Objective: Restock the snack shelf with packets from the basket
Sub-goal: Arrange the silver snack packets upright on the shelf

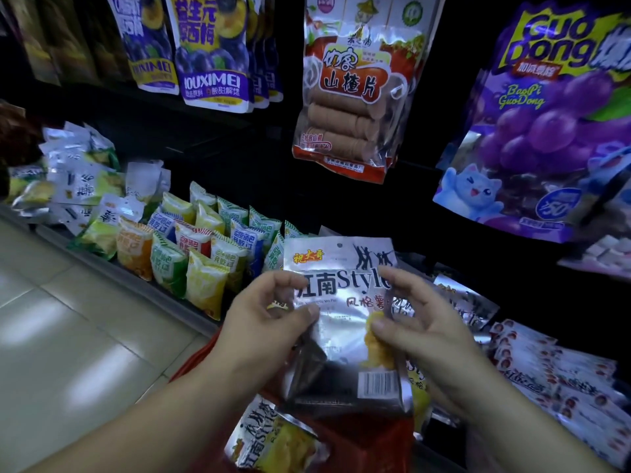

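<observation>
A silver snack packet [341, 322] with "Style" lettering and a barcode is held upright in front of the lower shelf. My left hand [269, 322] pinches its left side with thumb and fingers. My right hand [420, 319] grips its right side, thumb on the front. Directly below, the red basket [368, 442] holds another silver packet of the same kind [269, 438]. More of these silver packets [467, 302] lie on the lower shelf just behind my right hand.
Small yellow, green and orange packets [191, 254] fill the lower shelf at left. Plum bags [211, 52], a hawthorn bag [351, 97] and a purple grape jelly bag [553, 131] hang above. White-red packets [560, 377] lie at right. Tiled floor [68, 336] is on the left.
</observation>
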Available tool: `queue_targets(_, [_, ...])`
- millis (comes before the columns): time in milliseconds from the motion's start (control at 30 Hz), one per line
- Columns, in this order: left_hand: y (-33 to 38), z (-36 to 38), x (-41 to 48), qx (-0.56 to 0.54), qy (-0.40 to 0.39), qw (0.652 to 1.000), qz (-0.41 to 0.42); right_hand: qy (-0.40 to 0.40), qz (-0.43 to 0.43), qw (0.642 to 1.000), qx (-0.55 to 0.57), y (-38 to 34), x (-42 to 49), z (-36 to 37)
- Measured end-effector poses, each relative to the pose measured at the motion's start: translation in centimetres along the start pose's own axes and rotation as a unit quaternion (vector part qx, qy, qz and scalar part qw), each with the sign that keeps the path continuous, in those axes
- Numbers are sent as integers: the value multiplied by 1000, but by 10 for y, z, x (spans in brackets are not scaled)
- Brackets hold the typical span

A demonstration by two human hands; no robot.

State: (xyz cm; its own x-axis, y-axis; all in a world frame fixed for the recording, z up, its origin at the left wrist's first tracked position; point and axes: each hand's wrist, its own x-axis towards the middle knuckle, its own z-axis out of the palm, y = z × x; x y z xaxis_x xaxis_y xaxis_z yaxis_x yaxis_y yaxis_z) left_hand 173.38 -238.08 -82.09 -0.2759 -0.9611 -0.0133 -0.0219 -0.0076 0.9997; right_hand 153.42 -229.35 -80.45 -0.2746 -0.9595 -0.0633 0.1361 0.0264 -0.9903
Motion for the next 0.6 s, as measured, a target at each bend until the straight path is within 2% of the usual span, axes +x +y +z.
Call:
queue_targets(67, [2, -1, 2, 6, 14, 1000, -1, -27, 12, 999, -24, -1, -3, 1])
queue_targets(133, [1, -2, 2, -5, 9, 1000, -17, 19, 7, 999, -41, 2, -2, 1])
queue_targets(267, [1, 1, -5, -10, -87, 991, -100, 97, -5, 995, -34, 7, 6, -1])
queue_targets(333, [1, 5, -10, -17, -129, 987, -98, 113, -12, 993, -35, 7, 9, -4])
queue_targets(367, [0, 5, -10, -14, -125, 989, -81, 97, 0, 995, -21, 6, 10, -7])
queue_targets(433, [-1, 2, -8, -4, -75, 996, -57, 7, 42, 999, -19, 6, 8, -13])
queue_targets(500, [0, -2, -7, -19, -61, 996, -60, -58, 64, 993, -76, 11, 7, -19])
queue_targets(600, [5, -2, -12, -23, -125, 990, -58, -39, 61, 990, -120, 14, 5, -19])
